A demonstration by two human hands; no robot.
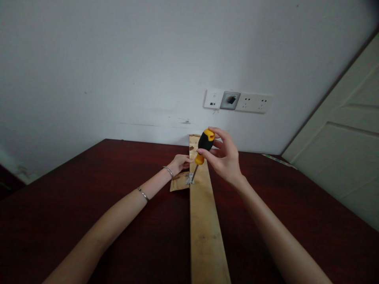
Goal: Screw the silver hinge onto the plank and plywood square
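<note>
My right hand (226,156) grips a screwdriver (205,140) with a black and yellow handle, tilted so its shaft points down and left. The tip meets a small metal hinge (191,178) at the left edge of a long wooden board (204,228). That hinge spans the board and a short wooden piece (179,182) lying on its left. My left hand (180,163) holds the long board by its left edge, just beyond the short piece; some of its fingers are hidden. Whether a screw sits under the tip is too small to tell.
A dark red table (142,236) carries the wood and meets a white wall (133,71). Sockets (254,103) and a switch plate (212,99) are set in the wall behind. A white panelled door (349,146) stands at the right. A thin printed strip (278,160) lies near the table's back right.
</note>
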